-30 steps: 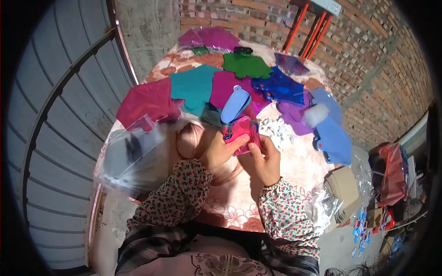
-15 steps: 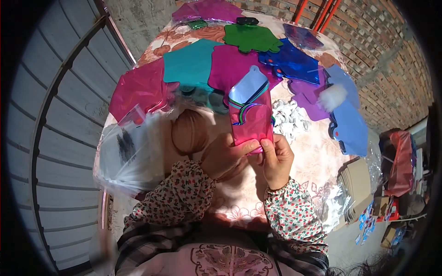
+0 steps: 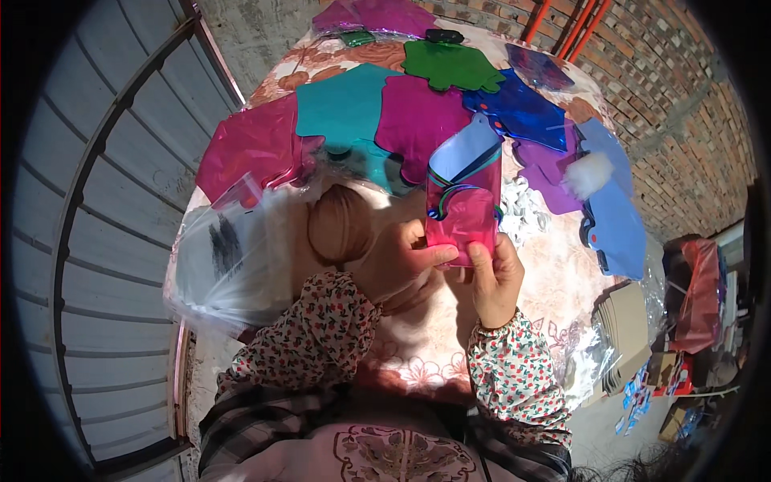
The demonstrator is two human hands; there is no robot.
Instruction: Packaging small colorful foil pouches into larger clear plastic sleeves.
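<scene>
At the left, a ribbed grey panel stands beside the bench, whose left edge carries clear plastic bags and, farther back, pink sheets. The left hand reaches inward from a floral sleeve, its grip narrow on the lower left corner of a glossy pink folded piece, thumb across the front, other fingers bent. The piece is held near the bench's middle, long side roughly upright; curved blue and green edges band its front, and a pale blue, round-tipped tongue rises from its top. The right hand comes up more steeply, its grip pinching the lower right corner, thumb pointing up. Just beyond lie small white pieces. Patterned cloth spreads rightward to light blue sheets and stacked cardboard along the right edge.
</scene>
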